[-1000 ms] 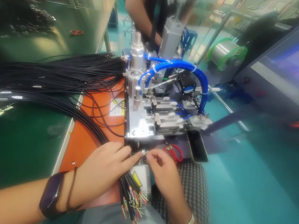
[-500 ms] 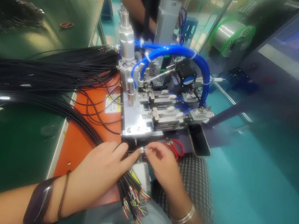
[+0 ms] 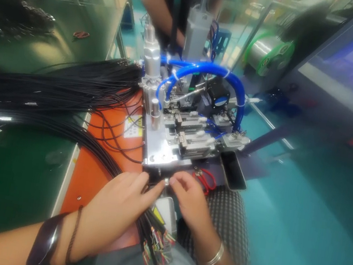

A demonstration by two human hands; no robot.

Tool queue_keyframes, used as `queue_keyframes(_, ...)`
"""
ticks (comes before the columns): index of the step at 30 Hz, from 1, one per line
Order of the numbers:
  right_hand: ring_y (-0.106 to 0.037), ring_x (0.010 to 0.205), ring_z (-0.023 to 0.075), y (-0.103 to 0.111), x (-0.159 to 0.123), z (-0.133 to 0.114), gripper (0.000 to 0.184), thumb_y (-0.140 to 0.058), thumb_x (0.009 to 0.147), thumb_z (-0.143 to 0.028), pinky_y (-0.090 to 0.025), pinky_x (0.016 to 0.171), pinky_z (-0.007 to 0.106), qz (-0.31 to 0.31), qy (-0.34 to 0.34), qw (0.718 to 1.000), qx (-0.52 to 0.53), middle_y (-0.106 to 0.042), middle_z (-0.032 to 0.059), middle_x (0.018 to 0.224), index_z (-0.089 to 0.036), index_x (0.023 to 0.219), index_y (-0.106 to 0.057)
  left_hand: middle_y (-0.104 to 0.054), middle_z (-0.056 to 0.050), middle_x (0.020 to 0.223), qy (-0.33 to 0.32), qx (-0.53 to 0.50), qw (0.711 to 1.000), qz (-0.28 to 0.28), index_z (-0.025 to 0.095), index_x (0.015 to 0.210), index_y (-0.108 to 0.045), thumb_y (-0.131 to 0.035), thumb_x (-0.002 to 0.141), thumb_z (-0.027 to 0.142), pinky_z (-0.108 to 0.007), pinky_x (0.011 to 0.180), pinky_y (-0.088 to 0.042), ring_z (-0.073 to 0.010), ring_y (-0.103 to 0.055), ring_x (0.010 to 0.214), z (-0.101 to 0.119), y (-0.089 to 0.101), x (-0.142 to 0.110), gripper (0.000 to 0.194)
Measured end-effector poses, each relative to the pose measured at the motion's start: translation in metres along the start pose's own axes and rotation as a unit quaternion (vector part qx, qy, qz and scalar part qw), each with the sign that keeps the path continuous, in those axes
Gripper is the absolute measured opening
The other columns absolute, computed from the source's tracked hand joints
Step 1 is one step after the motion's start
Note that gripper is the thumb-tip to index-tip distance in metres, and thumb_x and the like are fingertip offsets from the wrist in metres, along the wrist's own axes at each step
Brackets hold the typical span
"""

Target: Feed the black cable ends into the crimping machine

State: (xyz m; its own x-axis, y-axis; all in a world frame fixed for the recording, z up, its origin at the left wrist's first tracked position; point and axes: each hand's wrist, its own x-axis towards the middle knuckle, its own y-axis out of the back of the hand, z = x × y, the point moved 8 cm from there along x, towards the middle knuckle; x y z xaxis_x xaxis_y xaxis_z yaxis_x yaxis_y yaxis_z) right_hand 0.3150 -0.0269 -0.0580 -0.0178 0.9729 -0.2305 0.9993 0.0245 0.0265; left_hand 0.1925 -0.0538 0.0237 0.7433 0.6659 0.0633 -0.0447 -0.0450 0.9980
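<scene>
My left hand (image 3: 121, 204) lies over a bundle of black cables (image 3: 106, 155), fingers curled and thumb stretched toward my right hand (image 3: 192, 203). At the meeting fingertips is a small silvery piece (image 3: 167, 181), too small to name exactly. My right hand pinches at it with thumb and forefinger. Below my left hand the cable ends (image 3: 157, 240) fan out over my lap, showing stripped, coloured inner wires. A pale box with a yellow label (image 3: 168, 209) sits beneath the hands, partly hidden by the cables.
Just beyond the hands stands a metal fixture machine (image 3: 163, 152) with a thick blue hose (image 3: 212, 69). Red-handled cutters (image 3: 207, 181) and a phone (image 3: 233, 170) lie to its right. More black cables (image 3: 54, 83) cross the orange surface (image 3: 89, 181). A person's arm (image 3: 156, 1) shows behind.
The view has tipped up slightly, so the machine sits lower in it. My right fingertips have come a little closer to my left thumb; the small piece stays between them.
</scene>
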Motion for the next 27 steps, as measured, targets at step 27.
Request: queue_keyframes(27,-0.052,0.067,0.0133,0.005,-0.010,-0.002,0.015,-0.056,0.083,-0.032,-0.040,0.059,0.024,0.011,-0.001,1.000,-0.029,-0.058,-0.0009,0.072,-0.019,0.077,-0.059,-0.048,-0.008,0.091,-0.005,-0.031,0.999,-0.031,0.014,0.141,-0.030,-0.056,0.075,0.023,-0.035,0.064,-0.041,-0.0216,-0.046,0.078,0.002,-0.011,-0.005,0.071)
